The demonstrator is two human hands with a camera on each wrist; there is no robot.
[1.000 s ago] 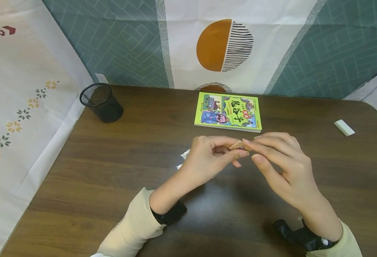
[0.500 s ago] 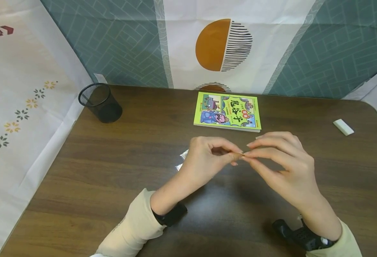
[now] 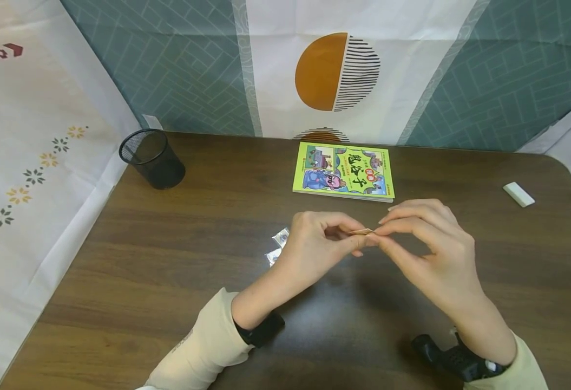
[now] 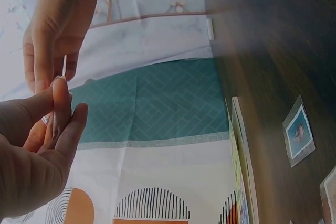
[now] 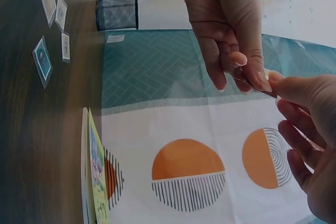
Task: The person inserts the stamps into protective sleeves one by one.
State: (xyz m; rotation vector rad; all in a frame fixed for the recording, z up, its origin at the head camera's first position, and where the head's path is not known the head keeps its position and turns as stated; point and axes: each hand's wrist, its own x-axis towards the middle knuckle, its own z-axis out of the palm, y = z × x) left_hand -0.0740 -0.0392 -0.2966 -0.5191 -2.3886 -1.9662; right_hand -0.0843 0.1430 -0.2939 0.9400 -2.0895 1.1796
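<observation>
Both hands meet over the table, holding a small tan-edged stamp [image 3: 361,232] seen nearly edge-on. My left hand [image 3: 312,244] pinches its left side between thumb and fingers. At the other end, the thumb and forefinger of my right hand [image 3: 433,246] grip the right tip, the remaining fingers raised. In the right wrist view a thin edge [image 5: 268,93] shows between the fingertips; most of the stamp is covered by fingers. On the table, partly behind the left hand, lie sleeved stamps [image 3: 281,237]. The left wrist view shows a blue stamp [image 4: 299,134] in a clear sleeve.
A green comic-style book [image 3: 343,172] lies at the back. A black mesh pen holder [image 3: 161,162] stands at the back left, and a white block [image 3: 519,194] lies far right. Several sleeved stamps [image 5: 42,59] are spread on the table. Patterned cloth [image 3: 192,70] hangs behind.
The stamp has turned from showing its face to nearly edge-on. My right thumb and forefinger have closed on its right tip. The left hand has stayed nearly in place.
</observation>
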